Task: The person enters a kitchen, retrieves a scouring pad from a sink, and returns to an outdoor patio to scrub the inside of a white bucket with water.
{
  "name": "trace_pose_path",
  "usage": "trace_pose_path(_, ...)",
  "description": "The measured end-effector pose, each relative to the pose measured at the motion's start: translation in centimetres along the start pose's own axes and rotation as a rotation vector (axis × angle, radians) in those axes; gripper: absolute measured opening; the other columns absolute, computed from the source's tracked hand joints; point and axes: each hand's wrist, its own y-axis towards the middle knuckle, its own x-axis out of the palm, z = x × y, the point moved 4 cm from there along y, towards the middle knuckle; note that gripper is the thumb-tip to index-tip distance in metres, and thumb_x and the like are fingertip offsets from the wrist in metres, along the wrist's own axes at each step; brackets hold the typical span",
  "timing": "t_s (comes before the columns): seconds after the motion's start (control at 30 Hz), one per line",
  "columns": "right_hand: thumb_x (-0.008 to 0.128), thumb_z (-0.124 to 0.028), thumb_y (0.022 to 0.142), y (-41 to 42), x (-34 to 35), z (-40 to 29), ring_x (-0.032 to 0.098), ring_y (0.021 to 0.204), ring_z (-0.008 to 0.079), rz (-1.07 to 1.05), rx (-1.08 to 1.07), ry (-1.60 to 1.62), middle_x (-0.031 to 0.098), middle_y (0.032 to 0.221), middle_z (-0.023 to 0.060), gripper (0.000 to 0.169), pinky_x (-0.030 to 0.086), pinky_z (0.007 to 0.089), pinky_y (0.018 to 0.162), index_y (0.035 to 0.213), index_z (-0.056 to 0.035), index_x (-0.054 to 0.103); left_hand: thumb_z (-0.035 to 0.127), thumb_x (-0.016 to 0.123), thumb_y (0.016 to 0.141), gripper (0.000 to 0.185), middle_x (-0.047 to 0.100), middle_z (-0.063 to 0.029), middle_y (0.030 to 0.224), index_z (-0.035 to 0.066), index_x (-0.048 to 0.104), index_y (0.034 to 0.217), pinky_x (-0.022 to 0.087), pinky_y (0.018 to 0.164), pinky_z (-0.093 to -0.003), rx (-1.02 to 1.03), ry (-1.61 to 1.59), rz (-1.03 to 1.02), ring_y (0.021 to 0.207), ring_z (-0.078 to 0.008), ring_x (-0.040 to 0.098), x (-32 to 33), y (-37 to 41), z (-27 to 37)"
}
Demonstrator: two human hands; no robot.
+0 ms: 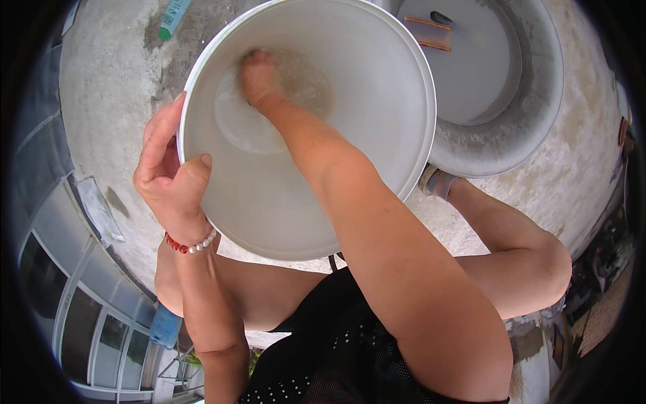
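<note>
A large, deep, pale round bucket (388, 111) tilts with its mouth facing me, between my bent legs. My left hand (171, 182) grips its rim on the left, the thumb inside and the fingers along the outside. Deep in the bucket, my right hand (261, 76) presses at the far left of the bottom. A little cloudy, brownish water (308, 88) lies beside it. The right fingertips are blurred and partly hidden, so I cannot tell whether they hold anything.
Right of the bucket stands a wide grey metal basin (542, 96) of cloudy water. In it are a brown-edged rectangular piece (428, 34) and a small dark object (441, 18). A green-capped tube (174, 17) lies on the concrete floor (111, 91). Glazed panels (81, 313) line the left.
</note>
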Motion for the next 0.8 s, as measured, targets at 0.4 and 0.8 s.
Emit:
trace_pose_path(0.4, 0.045, -0.008, 0.078, -7.3, 1.4, -5.6, 0.055, 0.100, 0.0397, -0.672, 0.361, 0.560, 0.058, 0.104, 0.0272, 0.026, 0.044, 0.0376, 0.085, 0.092, 0.0061, 0.061, -0.006, 0.051, 0.061, 0.052, 0.053, -0.0109, 0.111, -0.001, 0.062, 0.111, 0.042, 0.088, -0.0275, 0.029, -0.097, -0.066, 0.100, -0.0175, 0.053, 0.9, 0.1, 0.5)
trace_pose_path(0.8, 0.053, -0.013, 0.077, -6.4, -17.1, 2.3, 0.044, 0.110, 0.0250, -0.565, -0.787, -1.289, 0.053, 0.113, 0.0099, 0.026, 0.035, 0.0373, 0.084, 0.097, -0.0098, 0.068, -0.006, 0.057, 0.059, 0.047, 0.052, -0.0053, 0.100, 0.007, 0.068, 0.103, 0.043, 0.073, -0.0204, 0.073, -0.188, 0.028, 0.083, -0.0104, 0.053, 0.3, -0.9, -0.1)
